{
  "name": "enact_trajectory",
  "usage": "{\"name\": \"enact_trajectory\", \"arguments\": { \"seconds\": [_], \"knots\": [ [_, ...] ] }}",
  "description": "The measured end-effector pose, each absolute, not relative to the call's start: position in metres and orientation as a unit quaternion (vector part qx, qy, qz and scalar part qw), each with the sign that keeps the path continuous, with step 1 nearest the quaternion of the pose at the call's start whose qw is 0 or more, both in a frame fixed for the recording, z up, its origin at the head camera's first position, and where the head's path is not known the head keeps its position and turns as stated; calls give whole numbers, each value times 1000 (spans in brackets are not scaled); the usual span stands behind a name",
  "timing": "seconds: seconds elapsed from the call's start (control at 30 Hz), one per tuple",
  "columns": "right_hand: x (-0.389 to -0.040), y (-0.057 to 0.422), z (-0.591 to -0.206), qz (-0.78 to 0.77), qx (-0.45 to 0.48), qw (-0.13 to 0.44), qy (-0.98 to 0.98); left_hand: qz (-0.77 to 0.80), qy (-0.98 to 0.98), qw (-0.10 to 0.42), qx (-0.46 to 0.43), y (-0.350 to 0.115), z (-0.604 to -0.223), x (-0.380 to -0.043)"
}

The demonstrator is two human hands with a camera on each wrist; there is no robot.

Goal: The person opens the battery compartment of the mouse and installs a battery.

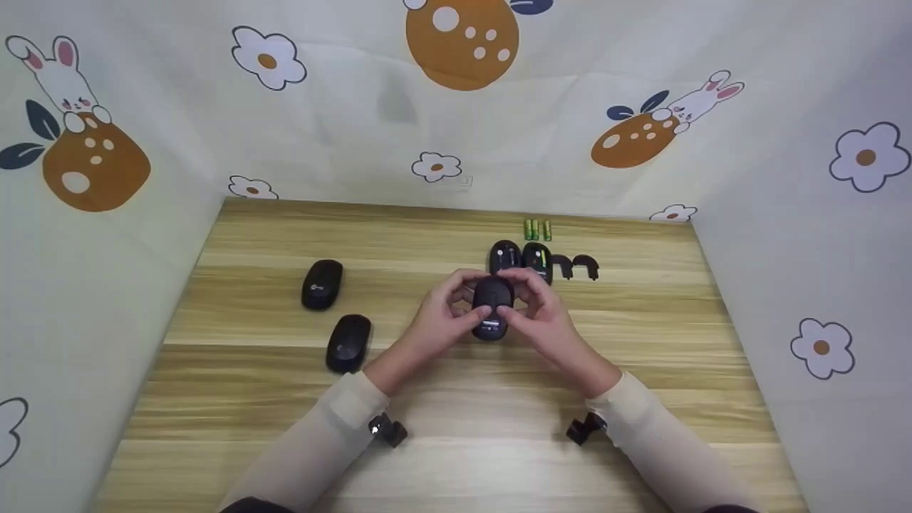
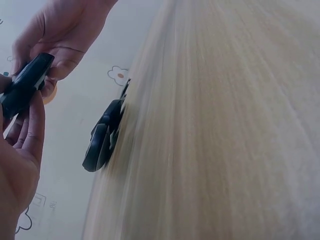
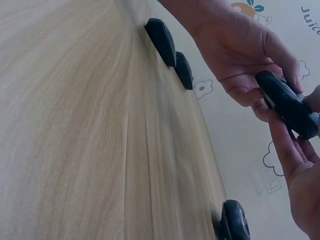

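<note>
Raised over the table, a black computer mouse (image 1: 494,289) is held between both hands with its underside facing up. My left hand (image 1: 443,311) grips its left side, and my right hand (image 1: 547,315) its right side. Both thumbs press on the underside above a white label. In the left wrist view the mouse (image 2: 29,82) appears edge-on and tilted. Fingers of both hands also wrap the mouse (image 3: 286,104) in the right wrist view. Just beyond the hands lie two overturned mice, one (image 1: 504,253) left of the other (image 1: 536,258), which shows a battery inside.
Two dark curved battery covers (image 1: 586,264) lie right of the overturned mice. Several green batteries (image 1: 547,230) rest behind them. On the left, two black mice sit upright, one farther back (image 1: 322,285) and one nearer (image 1: 349,343). Patterned cloth walls (image 1: 342,142) border the wooden table (image 1: 249,399).
</note>
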State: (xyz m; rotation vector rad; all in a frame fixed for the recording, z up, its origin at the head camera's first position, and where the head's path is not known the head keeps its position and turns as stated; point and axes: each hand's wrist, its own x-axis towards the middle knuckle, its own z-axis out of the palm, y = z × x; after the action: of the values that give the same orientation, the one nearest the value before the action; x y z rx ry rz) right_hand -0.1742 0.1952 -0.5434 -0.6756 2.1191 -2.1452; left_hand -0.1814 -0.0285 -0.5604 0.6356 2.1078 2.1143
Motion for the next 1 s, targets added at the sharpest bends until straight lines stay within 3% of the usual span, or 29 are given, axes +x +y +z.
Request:
{"name": "enact_trajectory", "arguments": {
  "seconds": [0.47, 1.0],
  "knots": [
    [-179, 202, -539, -653, -229, 54, 720, 696, 688, 46, 200, -28, -560, -181],
    [-182, 207, -531, -619, -264, 44, 738, 692, 689, 46, 207, -25, -560, -179]
  ]
}}
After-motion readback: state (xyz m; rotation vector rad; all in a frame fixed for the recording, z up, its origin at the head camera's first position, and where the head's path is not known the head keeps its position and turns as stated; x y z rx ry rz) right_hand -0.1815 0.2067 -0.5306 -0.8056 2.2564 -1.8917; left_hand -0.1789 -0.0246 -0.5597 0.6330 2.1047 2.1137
